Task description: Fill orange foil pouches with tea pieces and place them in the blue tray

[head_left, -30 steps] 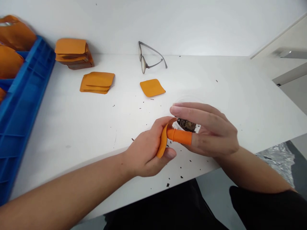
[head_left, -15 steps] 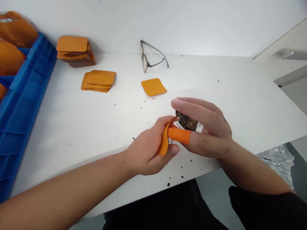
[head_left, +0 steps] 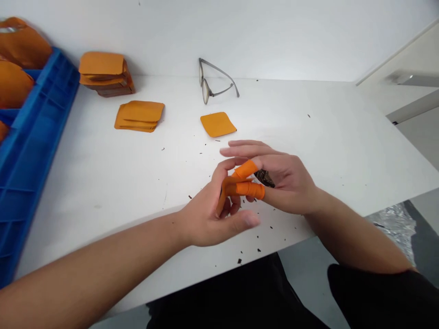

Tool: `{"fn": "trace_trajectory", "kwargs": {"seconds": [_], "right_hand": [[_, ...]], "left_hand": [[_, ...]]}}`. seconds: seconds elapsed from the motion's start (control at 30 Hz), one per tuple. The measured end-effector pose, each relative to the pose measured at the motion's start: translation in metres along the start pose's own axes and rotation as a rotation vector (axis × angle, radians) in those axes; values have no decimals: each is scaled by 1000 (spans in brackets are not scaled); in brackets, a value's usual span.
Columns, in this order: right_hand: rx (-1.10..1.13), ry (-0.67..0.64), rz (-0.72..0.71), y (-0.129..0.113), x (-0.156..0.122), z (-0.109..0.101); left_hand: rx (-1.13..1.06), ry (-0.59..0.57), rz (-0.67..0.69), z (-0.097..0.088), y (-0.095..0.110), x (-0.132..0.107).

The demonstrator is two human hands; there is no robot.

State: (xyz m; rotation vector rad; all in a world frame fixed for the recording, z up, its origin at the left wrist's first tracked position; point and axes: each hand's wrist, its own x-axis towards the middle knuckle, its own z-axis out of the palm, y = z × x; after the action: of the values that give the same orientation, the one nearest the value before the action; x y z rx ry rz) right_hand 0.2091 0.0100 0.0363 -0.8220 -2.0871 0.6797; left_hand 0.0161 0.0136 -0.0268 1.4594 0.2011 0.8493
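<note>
Near the table's front, my left hand (head_left: 202,217) curls its fingers round an orange leather piece (head_left: 221,201), its thumb stretched out to the right. The piece is bent in the palm. My right hand (head_left: 291,180) comes in from the right, its thumb and index finger in orange finger cots (head_left: 254,189), pinching the leather's edge. Its other fingers reach out beyond the left hand. Under the right hand shows a small dark, speckled object (head_left: 265,178), mostly hidden. Another leather piece (head_left: 218,124) lies flat just behind the hands.
Stacked leather pieces (head_left: 139,116) lie at the back left, with a taller bundle (head_left: 106,73) against the wall. Glasses (head_left: 206,89) stand by the wall. A blue crate (head_left: 51,123) with orange leather items borders the left. Dark scraps (head_left: 239,261) dot the white table (head_left: 113,183).
My right hand has moved left and closed its index finger and thumb on the leather piece. That piece has been bent deeper into my left palm. The dark object is now more covered.
</note>
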Motion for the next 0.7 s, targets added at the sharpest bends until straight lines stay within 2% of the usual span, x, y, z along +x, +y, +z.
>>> {"fn": "trace_trajectory", "kwargs": {"seconds": [0.07, 0.17, 0.27, 0.37, 0.53, 0.63, 0.7], "right_hand": [[-44, -21, 41, 0, -1, 1], [-117, -27, 14, 1, -2, 0], [-120, 41, -70, 3, -2, -2], [-32, 111, -118, 3, -1, -4], [84, 193, -65, 4, 0, -4], [90, 130, -54, 6, 0, -5], [79, 66, -57, 7, 0, -7]], "left_hand": [[-2, -15, -47, -1, -1, -1], [21, -4, -92, -3, 1, -1], [77, 8, -106, -2, 4, 1], [76, 58, -83, -2, 8, 2], [104, 145, 30, -4, 10, 8], [258, 171, 201, -7, 11, 13], [322, 187, 232, -8, 13, 14]]}}
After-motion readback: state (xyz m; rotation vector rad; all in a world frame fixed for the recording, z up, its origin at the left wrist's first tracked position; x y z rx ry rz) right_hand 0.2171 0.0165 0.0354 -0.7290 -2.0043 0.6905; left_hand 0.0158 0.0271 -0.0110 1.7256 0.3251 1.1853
